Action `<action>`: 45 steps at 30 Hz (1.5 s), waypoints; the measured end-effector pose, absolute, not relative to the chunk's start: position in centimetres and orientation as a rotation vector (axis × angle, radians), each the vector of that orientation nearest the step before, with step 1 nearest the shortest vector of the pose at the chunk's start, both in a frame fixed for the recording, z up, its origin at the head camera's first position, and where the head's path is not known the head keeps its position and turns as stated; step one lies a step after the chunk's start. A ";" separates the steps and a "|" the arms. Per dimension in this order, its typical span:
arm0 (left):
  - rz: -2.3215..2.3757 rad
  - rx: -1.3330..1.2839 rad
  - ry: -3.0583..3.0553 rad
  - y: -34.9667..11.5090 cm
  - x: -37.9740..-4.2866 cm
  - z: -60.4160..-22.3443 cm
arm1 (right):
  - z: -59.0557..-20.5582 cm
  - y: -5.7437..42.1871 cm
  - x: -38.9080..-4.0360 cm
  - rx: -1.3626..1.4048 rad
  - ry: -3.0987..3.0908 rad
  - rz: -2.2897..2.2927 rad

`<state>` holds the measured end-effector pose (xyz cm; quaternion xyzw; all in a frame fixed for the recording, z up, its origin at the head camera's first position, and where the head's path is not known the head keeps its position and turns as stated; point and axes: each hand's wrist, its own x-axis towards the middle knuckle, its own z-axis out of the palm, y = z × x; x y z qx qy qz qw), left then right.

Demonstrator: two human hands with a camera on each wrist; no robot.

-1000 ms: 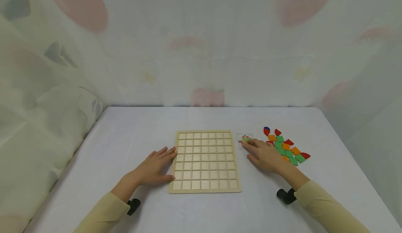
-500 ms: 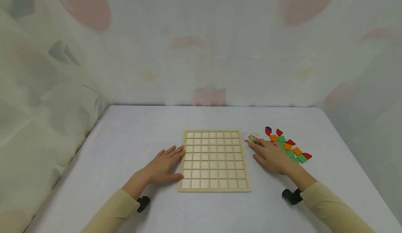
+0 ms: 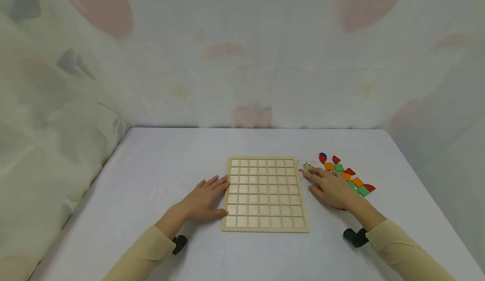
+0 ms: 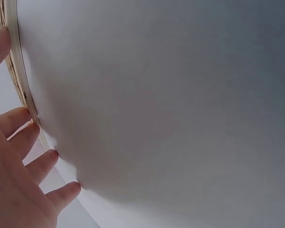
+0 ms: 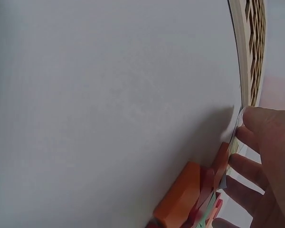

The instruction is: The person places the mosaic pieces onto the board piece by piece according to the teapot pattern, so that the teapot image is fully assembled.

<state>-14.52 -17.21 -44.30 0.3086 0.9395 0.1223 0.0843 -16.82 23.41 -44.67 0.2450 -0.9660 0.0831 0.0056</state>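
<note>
A light wooden board (image 3: 265,194) with a grid of square recesses lies flat on the table. Against its left edge, my left hand (image 3: 202,200) rests with fingers spread and fairly straight; the left wrist view shows the thumb and fingertips along the board's rim (image 4: 20,71). My right hand (image 3: 331,188) lies over the lower part of a small printed pattern card (image 3: 302,163), fingertips on it, just right of the board. Green, orange, red and blue pieces lie beside and partly under that hand, including an orange block (image 5: 180,194) in the right wrist view.
The white-covered table (image 3: 178,150) is backed by a patterned cloth (image 3: 242,62), with more cloth at both sides. A black wrist camera (image 3: 179,244) hangs below the left wrist, and another black camera (image 3: 355,237) below the right.
The board has slid right with my left hand, closing the gap to the card. My right hand and the card have shifted slightly right, and the hand now covers more pieces.
</note>
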 end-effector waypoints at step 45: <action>0.303 0.916 2.811 -16.1 -13.8 -43.9 | -44.7 25.6 -17.0 0.851 -2.784 0.369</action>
